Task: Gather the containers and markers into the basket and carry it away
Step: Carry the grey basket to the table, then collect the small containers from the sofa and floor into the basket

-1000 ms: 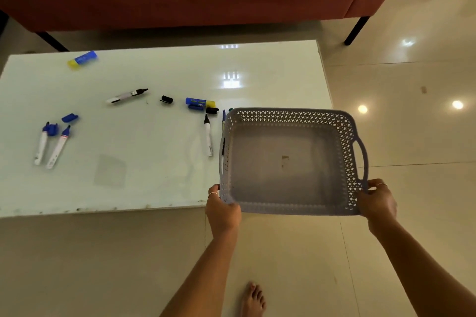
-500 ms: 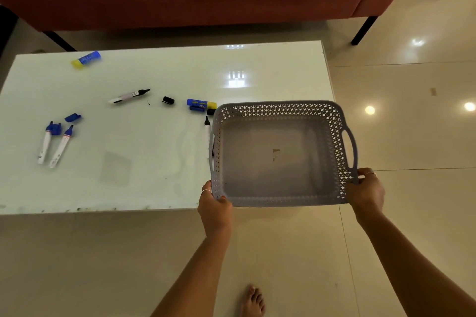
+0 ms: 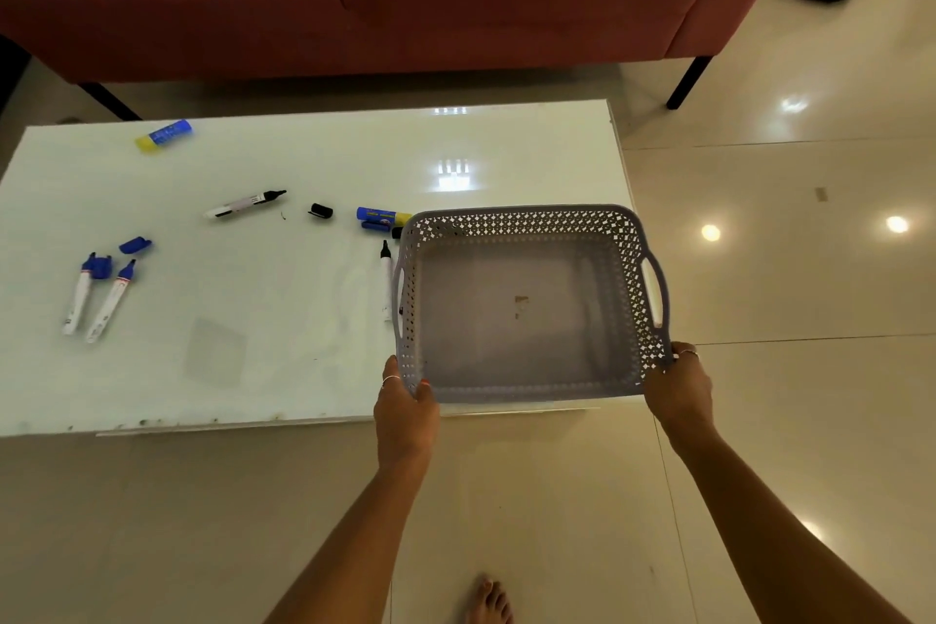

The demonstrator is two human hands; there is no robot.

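Now lower grey basket (image 3: 527, 319), pinched at near corners by left hand (image 3: 405, 413) and right hand (image 3: 678, 388), flat onto white table (image 3: 304, 319), clear of black marker (image 3: 387, 281) beside left wall.

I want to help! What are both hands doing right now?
Left hand: grips the grey basket at its near-left corner.
Right hand: grips its near-right corner.

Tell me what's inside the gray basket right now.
The gray basket holds no markers or containers: only its bare floor with a small brownish mark shows. The near wall hides a strip of floor behind it. Left hand and right hand grip its near corners.
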